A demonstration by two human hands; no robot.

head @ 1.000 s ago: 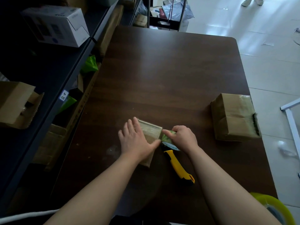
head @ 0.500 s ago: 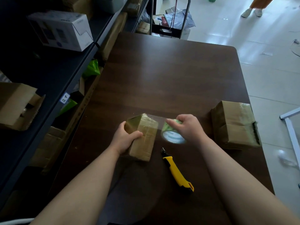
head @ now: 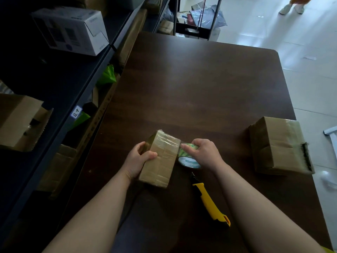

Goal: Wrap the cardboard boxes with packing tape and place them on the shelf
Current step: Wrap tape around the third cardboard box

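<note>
Wrapping in progress: left hand (head: 139,159) grips the small box (head: 160,159) on the bench (head: 200,84), right hand (head: 205,152) clamps the tape roll (head: 187,157) against it; larger box (head: 279,145) appears taped, neither shelved.

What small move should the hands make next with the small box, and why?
Probably the right hand should draw the tape roll down the right side of the small box: the roll touches that edge, and the left hand grips the box.
</note>
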